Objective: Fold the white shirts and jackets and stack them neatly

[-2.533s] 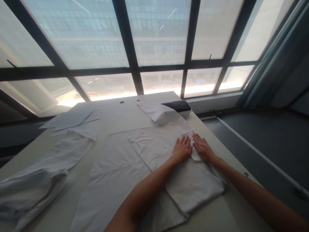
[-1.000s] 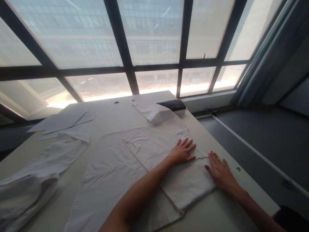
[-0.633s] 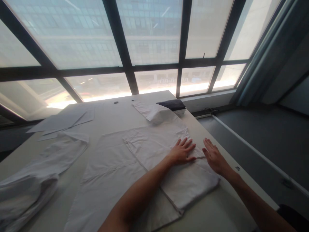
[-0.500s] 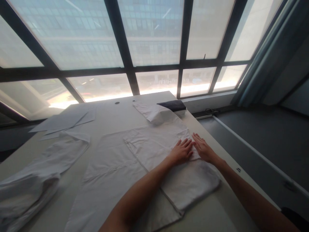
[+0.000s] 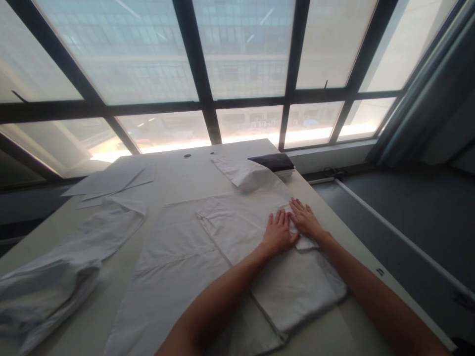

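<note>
1. The cloth [image 5: 237, 227], white and partly folded, lies on the table [image 5: 181, 178], nearer its right edge than its left. A small flap [image 5: 305, 243] shows its near corner just below the right hand.
2. The left hand [image 5: 278, 232] presses palm-down on the cloth, fingers a little spread, clamped on nothing that shows. If it pushed sideways, the layer beneath would probably ruck.
3. The right hand [image 5: 306, 220] is flat too, its fingers nearly together and its tips touching or all but touching the left fingers. It covers part of the flap; whether anything is pinched under it, I cannot tell. Lifted too soon, it might let the flap spring up, as the fabric looks light.
4. At the far end a loose part [image 5: 256, 178] of the cloth bulges upward near the dark pile [image 5: 272, 161]; contact is unclear. A hard pull on the cloth could drag this part crooked or catch the pile.
5. Farther left, well apart from the hands, lie the other cloth [image 5: 85, 242], crumpled, and some papers [image 5: 107, 180]. A wide sweep of the left arm could disturb the crumpled one.
6. The window [image 5: 241, 49] behind is bright, so white creases on white fabric could easily be missed.
</note>
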The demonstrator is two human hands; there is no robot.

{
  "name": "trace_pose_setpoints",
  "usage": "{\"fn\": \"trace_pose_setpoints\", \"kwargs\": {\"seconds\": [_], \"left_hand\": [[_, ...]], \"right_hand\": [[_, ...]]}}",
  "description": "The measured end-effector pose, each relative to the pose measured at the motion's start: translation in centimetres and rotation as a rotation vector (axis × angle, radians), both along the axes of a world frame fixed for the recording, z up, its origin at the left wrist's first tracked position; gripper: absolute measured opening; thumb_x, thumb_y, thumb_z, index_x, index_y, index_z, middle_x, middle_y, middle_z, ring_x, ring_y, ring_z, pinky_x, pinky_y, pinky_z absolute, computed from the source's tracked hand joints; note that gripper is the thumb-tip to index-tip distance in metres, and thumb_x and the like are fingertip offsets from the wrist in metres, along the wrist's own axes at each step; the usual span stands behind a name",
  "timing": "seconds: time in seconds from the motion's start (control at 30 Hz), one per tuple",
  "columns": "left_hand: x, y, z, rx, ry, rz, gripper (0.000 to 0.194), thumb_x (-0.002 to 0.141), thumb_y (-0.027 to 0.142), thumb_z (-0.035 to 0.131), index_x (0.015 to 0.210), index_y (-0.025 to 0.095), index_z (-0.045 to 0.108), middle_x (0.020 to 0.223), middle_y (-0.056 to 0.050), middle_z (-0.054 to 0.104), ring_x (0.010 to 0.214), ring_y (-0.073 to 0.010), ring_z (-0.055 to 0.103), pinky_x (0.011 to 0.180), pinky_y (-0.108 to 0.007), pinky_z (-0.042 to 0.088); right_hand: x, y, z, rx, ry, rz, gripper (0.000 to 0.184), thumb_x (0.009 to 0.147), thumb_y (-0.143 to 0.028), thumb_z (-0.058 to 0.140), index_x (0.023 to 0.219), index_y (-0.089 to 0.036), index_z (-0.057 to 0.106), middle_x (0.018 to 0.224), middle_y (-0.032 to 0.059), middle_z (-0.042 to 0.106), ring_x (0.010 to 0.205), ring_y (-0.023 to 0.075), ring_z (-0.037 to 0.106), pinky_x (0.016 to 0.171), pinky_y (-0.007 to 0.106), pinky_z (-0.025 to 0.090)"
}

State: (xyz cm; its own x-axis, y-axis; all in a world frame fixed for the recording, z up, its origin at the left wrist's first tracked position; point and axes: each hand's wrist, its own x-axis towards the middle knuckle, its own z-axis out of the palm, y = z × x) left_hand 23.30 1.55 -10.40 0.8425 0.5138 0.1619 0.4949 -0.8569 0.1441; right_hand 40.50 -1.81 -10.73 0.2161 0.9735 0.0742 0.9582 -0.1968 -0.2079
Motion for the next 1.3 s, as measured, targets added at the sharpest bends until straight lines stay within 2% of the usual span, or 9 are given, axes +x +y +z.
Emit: {"fn": "trace_pose_setpoints", "kwargs": {"seconds": [0.1,0.33,0.6,0.67,0.73,0.8,0.87,1.0,1.3], "left_hand": [[0.0,0.1,0.0,-0.002,0.001,0.007,0.085,0.095,0.066,0.033,0.156,0.007,0.027,0.163,-0.019,0.027,0.153,-0.03,0.018,0.123,-0.051,0.015],[-0.1,1.4,0.6,-0.039,-0.003,0.076,0.084,0.097,0.068,0.025,0.155,0.007,0.03,0.162,-0.019,0.028,0.152,-0.0297,0.02,0.122,-0.05,0.018],[0.1,1.8,0.6,-0.051,0.016,0.125,0.08,0.098,0.064,0.031,0.156,0.008,0.028,0.162,-0.018,0.027,0.152,-0.0298,0.02,0.123,-0.05,0.016],[0.0,1.8,0.5,-0.051,0.016,0.123,0.081,0.098,0.064,0.03,0.155,0.007,0.028,0.162,-0.018,0.027,0.152,-0.0298,0.019,0.123,-0.05,0.016],[0.0,1.8,0.4,-0.046,0.015,0.122,0.082,0.098,0.064,0.03,0.155,0.006,0.029,0.163,-0.018,0.027,0.152,-0.0298,0.019,0.123,-0.05,0.015],[0.0,1.8,0.3,-0.038,0.012,0.125,0.081,0.098,0.064,0.028,0.155,0.007,0.029,0.163,-0.018,0.027,0.152,-0.0295,0.018,0.123,-0.05,0.015],[0.0,1.8,0.2,-0.033,0.012,0.125,0.08,0.098,0.063,0.026,0.155,0.007,0.029,0.163,-0.017,0.027,0.152,-0.0291,0.018,0.123,-0.05,0.015],[0.1,1.8,0.3,-0.038,0.015,0.118,0.081,0.098,0.063,0.029,0.155,0.007,0.03,0.163,-0.017,0.027,0.152,-0.0292,0.018,0.123,-0.05,0.016],[0.0,1.9,0.4,-0.047,0.017,0.119,0.079,0.098,0.063,0.031,0.156,0.009,0.028,0.163,-0.016,0.027,0.152,-0.0295,0.018,0.123,-0.051,0.016]], "right_hand": [[0.1,-0.1,-0.4,0.048,0.014,-0.062,0.062,0.103,-0.042,0.023,0.157,-0.012,0.03,0.164,0.0125,0.023,0.152,0.0244,0.019,0.122,0.052,0.017],[0.1,-0.3,-0.5,0.092,0.051,-0.087,0.059,0.104,-0.039,0.024,0.156,-0.011,0.033,0.163,0.0141,0.027,0.151,0.0247,0.023,0.121,0.051,0.019],[-0.1,-0.4,-0.2,0.147,0.06,-0.233,0.06,0.104,-0.041,0.024,0.152,-0.008,0.039,0.159,0.0194,0.036,0.149,0.0283,0.028,0.12,0.049,0.022],[0.0,-0.4,-0.1,0.187,0.074,-0.21,0.06,0.104,-0.04,0.025,0.153,-0.009,0.036,0.16,0.0177,0.033,0.15,0.0268,0.025,0.12,0.049,0.022],[-0.1,-0.4,0.0,0.196,0.084,-0.109,0.058,0.104,-0.039,0.026,0.155,-0.012,0.034,0.162,0.0137,0.031,0.152,0.0242,0.021,0.121,0.049,0.02],[-0.1,-0.4,-0.1,0.155,0.084,-0.002,0.057,0.103,-0.039,0.028,0.155,-0.016,0.034,0.163,0.0105,0.03,0.152,0.0228,0.019,0.122,0.049,0.018],[-0.3,-0.3,-0.1,0.101,0.073,0.026,0.058,0.103,-0.041,0.03,0.155,-0.016,0.035,0.163,0.0105,0.03,0.152,0.0233,0.02,0.122,0.049,0.018],[-0.6,-0.3,-0.2,0.08,0.035,-0.076,0.062,0.103,-0.043,0.03,0.156,-0.012,0.033,0.163,0.014,0.027,0.151,0.027,0.023,0.121,0.051,0.018],[-0.5,-0.1,-0.3,0.118,0.043,-0.273,0.064,0.103,-0.045,0.027,0.152,-0.006,0.039,0.157,0.0206,0.037,0.148,0.0306,0.029,0.119,0.052,0.022]]}}
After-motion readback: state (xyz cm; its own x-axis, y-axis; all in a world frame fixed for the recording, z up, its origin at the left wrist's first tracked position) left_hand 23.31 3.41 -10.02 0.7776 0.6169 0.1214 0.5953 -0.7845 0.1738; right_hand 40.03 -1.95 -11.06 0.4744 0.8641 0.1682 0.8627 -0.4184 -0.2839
